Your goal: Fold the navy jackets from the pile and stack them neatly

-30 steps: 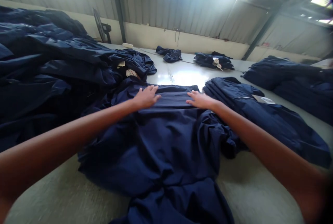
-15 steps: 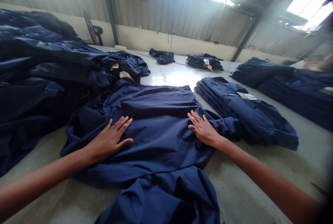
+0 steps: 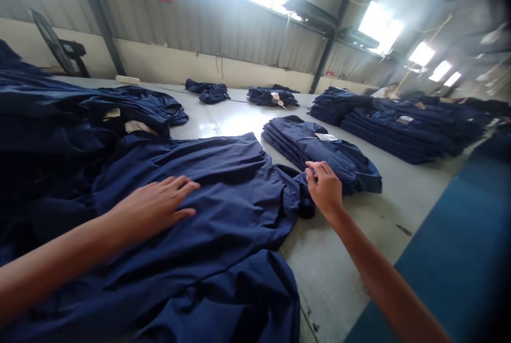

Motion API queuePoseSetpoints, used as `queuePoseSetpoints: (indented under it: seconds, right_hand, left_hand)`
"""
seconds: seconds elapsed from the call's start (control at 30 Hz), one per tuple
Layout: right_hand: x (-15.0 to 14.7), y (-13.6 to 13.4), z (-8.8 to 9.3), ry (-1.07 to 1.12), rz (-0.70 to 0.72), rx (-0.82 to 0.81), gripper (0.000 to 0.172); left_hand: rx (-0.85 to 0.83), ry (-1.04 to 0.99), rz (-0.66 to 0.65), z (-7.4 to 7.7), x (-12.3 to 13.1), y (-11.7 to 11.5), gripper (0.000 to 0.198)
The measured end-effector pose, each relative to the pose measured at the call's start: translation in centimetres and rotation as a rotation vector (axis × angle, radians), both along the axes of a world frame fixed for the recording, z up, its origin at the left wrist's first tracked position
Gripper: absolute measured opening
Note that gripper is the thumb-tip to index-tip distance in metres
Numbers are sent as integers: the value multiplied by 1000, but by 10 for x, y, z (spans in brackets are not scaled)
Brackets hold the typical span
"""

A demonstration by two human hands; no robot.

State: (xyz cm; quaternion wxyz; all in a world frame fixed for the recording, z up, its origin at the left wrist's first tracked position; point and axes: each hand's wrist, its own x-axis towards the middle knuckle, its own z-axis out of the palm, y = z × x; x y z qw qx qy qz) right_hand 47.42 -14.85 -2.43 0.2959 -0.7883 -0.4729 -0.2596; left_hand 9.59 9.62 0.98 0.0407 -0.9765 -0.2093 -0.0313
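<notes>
Two hands of ours apart: left hand (image 3: 151,210) flat on navy work jacket (image 3: 199,173), right hand (image 3: 324,187) pinching sleeve (image 3: 295,194), just beside folded stack (image 3: 311,146).

On the table (image 3: 235,122), a spread garment (image 3: 211,165) lies between a heap (image 3: 72,103) at left and a folded stack (image 3: 311,146) at right.

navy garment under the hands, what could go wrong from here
The right hand sits where the sleeve of the navy garment meets the folded stack, so a careless tug could drag the stack out of its neat layers. The garment's far side also lies against the loose navy heap, so the two could tangle or get mixed up, as they look much alike. The left hand could also crease the fabric if it presses unevenly.
</notes>
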Motion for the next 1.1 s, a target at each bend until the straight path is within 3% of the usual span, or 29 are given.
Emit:
queuePoseSetpoints:
  seconds: [0.07, 0.17, 0.27, 0.37, 0.5, 0.63, 0.73, 0.87, 1.0, 1.1]
  right_hand:
    - [9, -5, 5, 29, -237, -137, 34]
    - [14, -6, 4, 76, -451, -405, 39]
    - [12, -2, -4, 127, -518, -546, 59]
    - [12, 4, -14, 168, -466, -619, 58]
    - [20, 5, -20, 232, -296, -439, 45]
    - [24, -7, -3, 261, -93, -309, 30]
    - [8, -24, 16, 280, 1, -476, 24]
    - [-17, -41, 15, 342, 162, -687, 57]
    - [-5, -42, 15, 373, 222, -482, 48]
    - [34, -37, 49, 510, 203, -176, 41]
  left_hand:
    - [12, -93, -75, 18, 59, -25, 46]
    - [-44, -204, -282, 19, 138, -56, 42]
    - [-88, -276, -455, -2, 194, -73, 47]
    - [-102, -291, -565, -32, 226, -78, 60]
    - [-168, -268, -614, -75, 241, -73, 51]
    - [-263, -300, -565, -99, 242, -67, 47]
    - [-274, -330, -577, -101, 242, -67, 47]
    - [-292, -333, -581, -96, 241, -68, 47]
    - [-299, -354, -542, -96, 241, -70, 58]
    - [-278, -375, -493, -97, 241, -71, 74]
